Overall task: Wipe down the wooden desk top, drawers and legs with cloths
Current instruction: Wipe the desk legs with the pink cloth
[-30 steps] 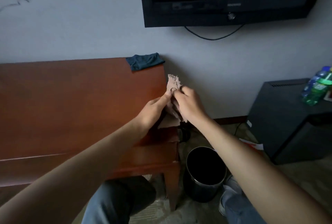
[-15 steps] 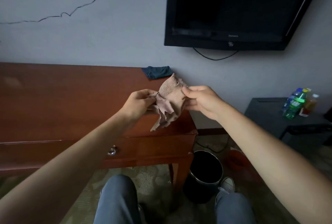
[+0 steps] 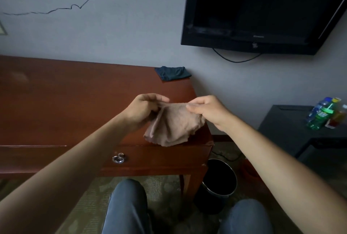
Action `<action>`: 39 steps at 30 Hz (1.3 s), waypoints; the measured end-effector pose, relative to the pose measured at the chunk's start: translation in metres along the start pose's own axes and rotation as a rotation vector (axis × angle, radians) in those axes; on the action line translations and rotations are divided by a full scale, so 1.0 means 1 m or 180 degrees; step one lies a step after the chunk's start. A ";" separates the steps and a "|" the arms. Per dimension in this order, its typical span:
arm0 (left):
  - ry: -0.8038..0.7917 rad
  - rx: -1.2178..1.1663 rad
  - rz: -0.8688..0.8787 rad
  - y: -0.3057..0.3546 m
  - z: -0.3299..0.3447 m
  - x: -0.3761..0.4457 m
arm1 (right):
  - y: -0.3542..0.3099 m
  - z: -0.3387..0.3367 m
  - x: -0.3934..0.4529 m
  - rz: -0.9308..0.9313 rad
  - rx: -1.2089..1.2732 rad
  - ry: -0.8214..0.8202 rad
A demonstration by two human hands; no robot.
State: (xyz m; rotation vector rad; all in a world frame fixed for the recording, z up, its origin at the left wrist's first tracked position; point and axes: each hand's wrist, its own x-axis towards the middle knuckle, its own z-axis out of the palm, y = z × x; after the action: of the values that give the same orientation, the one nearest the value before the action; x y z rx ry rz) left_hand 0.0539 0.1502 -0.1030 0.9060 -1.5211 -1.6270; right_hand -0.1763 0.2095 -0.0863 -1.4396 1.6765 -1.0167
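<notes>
Both hands hold a tan cloth [image 3: 173, 125] spread over the desk's [image 3: 75, 102] right front corner.
The left hand [image 3: 143, 110] and right hand [image 3: 208, 110] pinch its top edge; it hangs limp, creased. A dark blue cloth [image 3: 171, 72] lies at the back corner, a black bin [image 3: 217, 186] beside the leg.

1. A brown wooden desk [image 3: 65, 102] stands against the wall.
2. A dark blue cloth [image 3: 171, 72] lies on its back right corner.
3. A tan cloth [image 3: 172, 126] hangs down over the top near the front right corner.
4. The black bin [image 3: 218, 186] stands on the floor [image 3: 105, 186], just beside the desk's right leg.
</notes>
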 end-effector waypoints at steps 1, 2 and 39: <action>0.0145 0.0251 0.0073 0.002 -0.003 0.001 | 0.001 -0.002 0.001 -0.0067 0.0032 0.0226; 0.0251 0.0439 0.0124 0.005 -0.004 0.003 | -0.001 -0.004 0.002 -0.0115 0.0148 0.0399; -0.0757 0.4015 0.1871 -0.058 -0.045 -0.030 | 0.057 0.010 -0.028 -0.1022 -0.3061 -0.0431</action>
State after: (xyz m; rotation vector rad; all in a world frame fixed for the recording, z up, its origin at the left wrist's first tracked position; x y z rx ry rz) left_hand 0.1057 0.1567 -0.1630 0.7019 -2.6877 -0.2248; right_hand -0.1885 0.2408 -0.1411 -2.3705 1.9625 -0.1907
